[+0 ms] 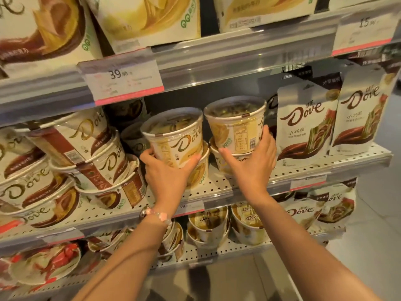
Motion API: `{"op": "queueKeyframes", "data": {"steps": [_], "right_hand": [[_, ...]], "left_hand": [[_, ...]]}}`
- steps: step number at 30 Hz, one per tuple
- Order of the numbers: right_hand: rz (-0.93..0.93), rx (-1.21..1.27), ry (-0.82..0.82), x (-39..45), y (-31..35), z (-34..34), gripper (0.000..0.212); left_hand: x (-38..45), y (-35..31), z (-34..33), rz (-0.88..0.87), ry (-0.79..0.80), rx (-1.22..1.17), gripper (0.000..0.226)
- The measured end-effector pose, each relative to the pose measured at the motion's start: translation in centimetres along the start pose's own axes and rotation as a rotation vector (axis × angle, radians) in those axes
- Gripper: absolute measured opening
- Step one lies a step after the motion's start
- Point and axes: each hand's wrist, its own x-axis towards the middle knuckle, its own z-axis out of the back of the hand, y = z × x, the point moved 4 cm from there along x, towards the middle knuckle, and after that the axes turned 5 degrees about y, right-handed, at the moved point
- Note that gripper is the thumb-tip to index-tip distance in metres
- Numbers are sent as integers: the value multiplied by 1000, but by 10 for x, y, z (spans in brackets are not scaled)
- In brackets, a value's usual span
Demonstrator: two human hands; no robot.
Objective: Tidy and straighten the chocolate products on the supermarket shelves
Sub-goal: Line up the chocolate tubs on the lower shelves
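The left hand (168, 172) grips the lower part of a cream-and-gold Dove chocolate tub with a clear lid (176, 137), thumb on the tub's left side and fingers curled around its right side. This tub tilts slightly left and sits on top of a second tub of the same gold design (200, 170), on the white perforated middle shelf (219, 185). A pink beaded bracelet (157, 215) circles the left wrist.

The right hand (252, 161) grips the base of a second cream-and-gold clear-lidded Dove tub (236, 124), thumb at the front left and fingers wrapped around the right side. Its barcode label faces forward. It is stacked on another tub (219, 159), which the hand mostly hides.

The two upper tubs stand just beside each other, rims nearly touching.

Left of them, cream-and-brown Dove tubs (91, 153) lie in a leaning, uneven stack. To the right, two white standing Dove pouches (308, 124) stand upright on the same shelf. A white price label reading 39.90 (124, 80) hangs on the rail of the shelf above.
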Motion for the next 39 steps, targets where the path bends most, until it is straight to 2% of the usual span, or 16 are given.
{"op": "queueKeyframes", "data": {"steps": [6,15,19,22,28,33,39], "right_hand": [[-20,-47,-14,1,9,2,103],[-106,-38,-17,4,15,5,101],[-127,-108,66,8,17,12,118],[-75,-158,103,11,17,15,114],[30,-69,42,9,10,9,104],[19,-74,101,8,11,8,107],[14,-66,80,8,9,8,113]], "left_hand": [[2,0,5,-43,55,25,89],[3,5,4,-5,127,-46,89],[2,1,6,12,134,-56,95],[3,1,6,13,142,-58,93],[6,8,7,-25,135,-136,85],[8,0,13,9,205,-134,85],[8,2,13,-8,214,-156,80]]}}
